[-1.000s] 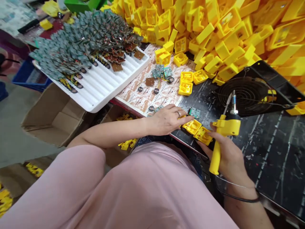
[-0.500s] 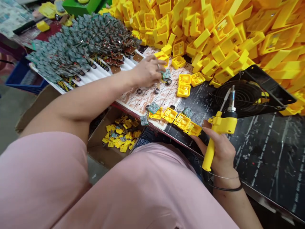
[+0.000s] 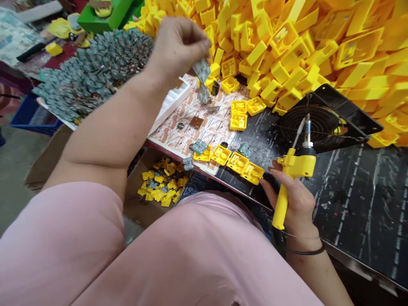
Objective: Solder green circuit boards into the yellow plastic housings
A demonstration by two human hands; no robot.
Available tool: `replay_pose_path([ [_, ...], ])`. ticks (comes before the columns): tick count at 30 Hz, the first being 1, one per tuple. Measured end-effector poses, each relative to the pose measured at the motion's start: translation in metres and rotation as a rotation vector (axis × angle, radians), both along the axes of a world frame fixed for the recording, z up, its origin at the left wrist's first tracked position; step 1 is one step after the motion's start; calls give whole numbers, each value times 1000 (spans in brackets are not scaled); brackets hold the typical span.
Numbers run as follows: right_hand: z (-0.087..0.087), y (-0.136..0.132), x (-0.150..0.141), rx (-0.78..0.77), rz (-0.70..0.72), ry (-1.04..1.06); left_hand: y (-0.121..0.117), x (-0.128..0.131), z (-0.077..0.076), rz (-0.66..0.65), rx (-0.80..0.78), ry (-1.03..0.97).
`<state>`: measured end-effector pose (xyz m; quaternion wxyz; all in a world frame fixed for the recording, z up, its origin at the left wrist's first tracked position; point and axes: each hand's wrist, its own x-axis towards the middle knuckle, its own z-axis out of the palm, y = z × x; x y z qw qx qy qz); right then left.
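My left hand [image 3: 178, 44] is raised above the bench, fingers pinched on a small green circuit board [image 3: 201, 70] from which wires and another board dangle [image 3: 204, 93]. My right hand [image 3: 295, 197] grips a yellow soldering gun [image 3: 291, 174] by its handle, tip pointing up, at the bench's near edge. A row of several small yellow housings [image 3: 237, 161] lies just left of the soldering gun. One more green board [image 3: 199, 146] rests at the left end of that row.
A huge heap of yellow plastic housings [image 3: 287, 46] fills the back. A white tray [image 3: 170, 104] piled with wired circuit boards [image 3: 92, 72] sits at left. A black fan [image 3: 318, 125] stands behind the soldering gun. A cardboard box of yellow parts [image 3: 159, 182] sits below the bench.
My left hand went from the row of housings to the loose boards on the patterned sheet, then lifted up with a wired board. The right hand stayed put with the soldering gun.
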<state>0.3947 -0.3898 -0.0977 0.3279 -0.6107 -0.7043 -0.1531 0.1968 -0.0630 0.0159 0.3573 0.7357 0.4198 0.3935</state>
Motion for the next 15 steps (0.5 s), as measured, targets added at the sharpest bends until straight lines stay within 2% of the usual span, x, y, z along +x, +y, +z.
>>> replay_pose_path([
  [3, 0, -2, -2, -3, 12, -20, -8, 2, -17, -7, -168, 216],
  [4, 0, -4, -2, -5, 24, -30, -13, -2, -20, -38, -171, 304],
  [5, 0, -5, -1, -7, 32, -39, -18, -7, -20, -63, -123, 405],
  [8, -1, -9, 2, 5, 19, -43, -34, -31, -16, -116, 166, 768],
  [9, -1, -9, 3, 10, 14, -39, -38, -38, -17, -147, 212, 912],
  [11, -1, -8, 3, 13, 27, -29, -44, -52, -25, -220, 196, 1133],
  [13, 1, -5, 2, 5, 54, -32, -44, -64, -42, -254, 153, 1192],
  [14, 2, -4, 1, 2, 67, -38, -42, -70, -52, -229, 154, 1182],
  [15, 3, -3, 0, 2, 74, -42, -39, -76, -60, -213, 152, 1077],
])
